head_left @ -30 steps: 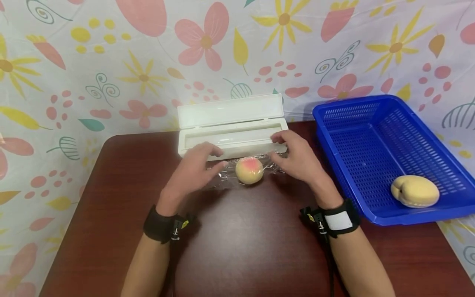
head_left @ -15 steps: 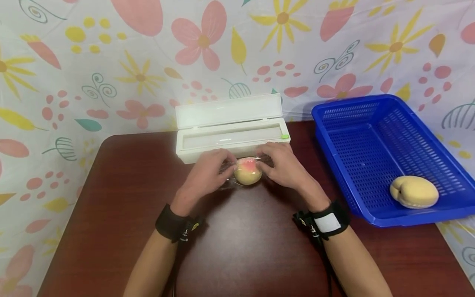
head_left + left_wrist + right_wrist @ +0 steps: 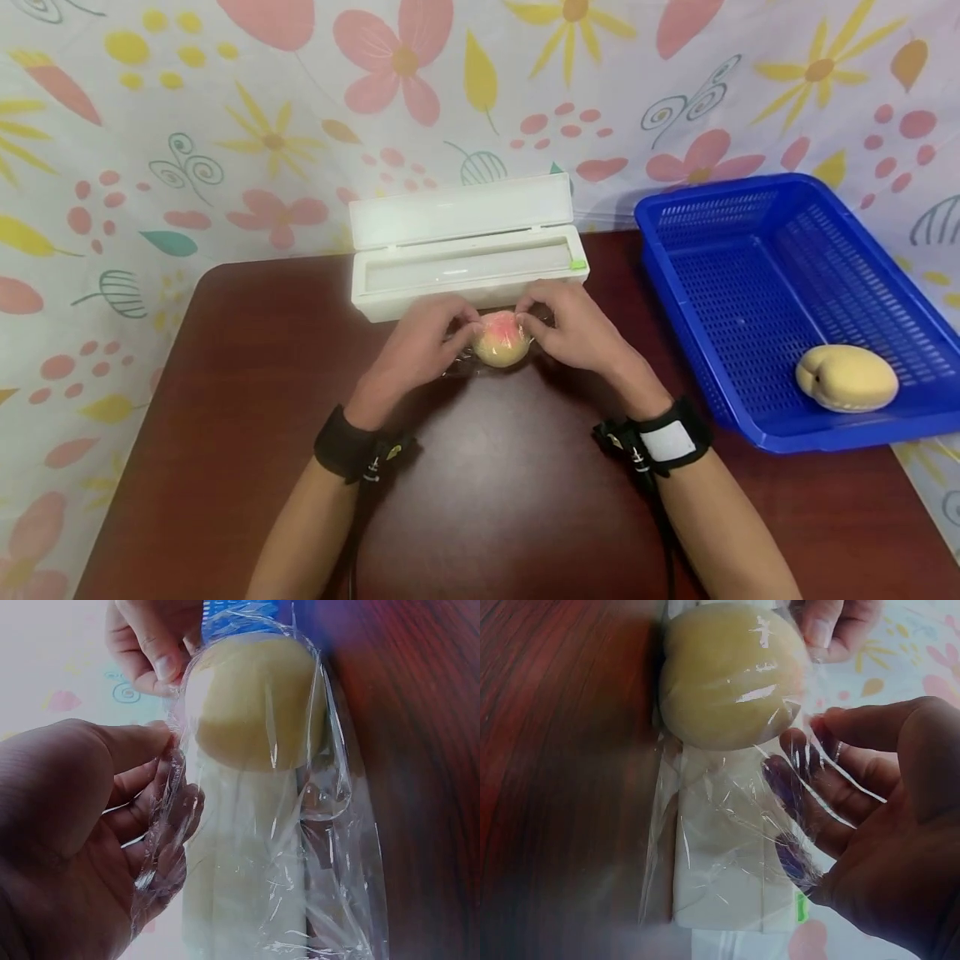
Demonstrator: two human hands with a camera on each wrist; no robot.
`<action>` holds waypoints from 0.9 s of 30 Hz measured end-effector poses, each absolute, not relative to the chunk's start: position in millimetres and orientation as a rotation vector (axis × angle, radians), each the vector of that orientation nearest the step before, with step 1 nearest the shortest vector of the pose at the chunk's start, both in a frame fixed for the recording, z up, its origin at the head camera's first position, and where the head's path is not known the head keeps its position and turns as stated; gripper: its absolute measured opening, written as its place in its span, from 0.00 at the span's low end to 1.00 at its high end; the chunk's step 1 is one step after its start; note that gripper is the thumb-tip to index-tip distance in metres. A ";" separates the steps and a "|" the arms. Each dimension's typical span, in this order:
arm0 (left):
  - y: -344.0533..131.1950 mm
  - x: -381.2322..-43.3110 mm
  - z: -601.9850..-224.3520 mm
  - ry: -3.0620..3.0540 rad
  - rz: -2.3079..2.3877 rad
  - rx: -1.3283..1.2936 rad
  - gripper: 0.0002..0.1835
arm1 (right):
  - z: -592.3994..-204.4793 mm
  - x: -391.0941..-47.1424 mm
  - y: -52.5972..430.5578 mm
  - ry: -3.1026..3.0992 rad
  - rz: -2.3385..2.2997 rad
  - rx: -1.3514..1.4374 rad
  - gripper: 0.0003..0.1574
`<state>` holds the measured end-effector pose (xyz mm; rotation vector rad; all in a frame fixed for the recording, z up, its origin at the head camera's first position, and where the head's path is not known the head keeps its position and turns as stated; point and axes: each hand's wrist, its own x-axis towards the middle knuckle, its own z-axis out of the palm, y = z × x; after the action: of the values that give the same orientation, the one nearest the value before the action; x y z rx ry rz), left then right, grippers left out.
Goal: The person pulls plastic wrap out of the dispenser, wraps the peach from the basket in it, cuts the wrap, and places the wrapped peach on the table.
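Note:
A yellow peach with a pink top sits on the table between my hands, covered by clear cling film. My left hand pinches the film between thumb and forefinger at the peach's left side. At its right side my right hand pinches the film too, fingertips near the pink top. In the left wrist view, the film drapes loosely past the peach and over the left fingers. Just behind stands a white cling film box, lid up, with a roll inside.
A blue plastic basket stands at the right, holding a pale yellow fruit-shaped object. A green slider sits at the box's right end. A flower-patterned cloth hangs behind the brown table.
Both hands came inward from beside the box to the peach and took hold of the film. The film is now lifted around the peach. The camera view has shifted slightly.

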<state>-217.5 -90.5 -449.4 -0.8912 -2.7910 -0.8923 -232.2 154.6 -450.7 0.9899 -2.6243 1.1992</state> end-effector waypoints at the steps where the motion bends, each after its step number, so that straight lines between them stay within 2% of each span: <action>1: -91.6 -217.5 -448.3 -2.796 -0.905 -0.883 0.04 | -449.4 -232.1 154.4 -2.634 1.217 0.974 0.02; 6: -95.1 -218.8 -447.9 -2.824 -0.936 -0.836 0.05 | -446.1 -232.2 154.5 -2.649 1.279 0.922 0.05; 15: -96.3 -218.0 -454.6 -2.906 -0.970 -0.742 0.04 | -450.0 -228.5 155.7 -2.717 1.402 0.810 0.03; 27: -108.9 -225.3 -456.6 -2.891 -0.976 -0.814 0.15 | -457.2 -232.2 159.2 -2.794 1.504 0.712 0.05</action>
<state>-225.3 -108.9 -456.6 -0.8137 -2.8907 -0.9757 -232.2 159.2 -457.2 0.7122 -2.7940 1.5036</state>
